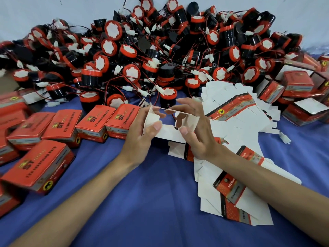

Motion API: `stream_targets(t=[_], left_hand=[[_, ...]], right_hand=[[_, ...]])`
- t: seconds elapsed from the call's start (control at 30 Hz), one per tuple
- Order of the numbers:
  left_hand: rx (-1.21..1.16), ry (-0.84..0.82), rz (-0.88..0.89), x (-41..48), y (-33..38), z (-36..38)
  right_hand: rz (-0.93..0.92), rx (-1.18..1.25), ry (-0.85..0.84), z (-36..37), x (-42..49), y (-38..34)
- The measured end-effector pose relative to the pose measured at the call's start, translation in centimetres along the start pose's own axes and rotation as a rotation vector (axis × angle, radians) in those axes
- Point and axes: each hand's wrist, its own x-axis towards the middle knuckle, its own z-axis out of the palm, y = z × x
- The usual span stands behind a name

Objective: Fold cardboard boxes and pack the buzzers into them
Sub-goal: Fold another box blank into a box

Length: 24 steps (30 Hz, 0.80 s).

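Note:
Both my hands hold one partly folded cardboard box [169,133], white inside, above the blue cloth at the centre. My left hand [142,134] grips its left end, thumb pressed on a white flap. At the other end, my right hand [197,132] pinches the top edge with its fingers, thumb on the inner panel. A large heap of black-and-red buzzers [160,56] with red wires and white plugs fills the back of the table. Flat unfolded box blanks [236,122] lie spread to the right of my hands.
Closed red boxes [94,122] stand in rows at the left on the blue cloth [142,202]. More red boxes [299,93], some open, are stacked at the far right. More flat blanks [229,193] lie under my right forearm. A loose white plug [284,138] lies at the right.

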Motion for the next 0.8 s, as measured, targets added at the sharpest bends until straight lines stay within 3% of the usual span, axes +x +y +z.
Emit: stream_targets(t=[0.37,0.7,0.8], left_hand=[[-0.069,-0.105,0.057,-0.6,0.2,0.5],[0.068,0.075,0.074,-0.1,-0.5,-0.2],[-0.018,0.090,0.011,-0.1,0.7,0.9]], right_hand=[[-0.038,-0.006,0.054,0.1,0.3,-0.9],[-0.049,-0.116,-0.117,-0.3,0.2,-0.4],[-0.013,-0.104,-0.119,-0.2,0.2,-0.2]])
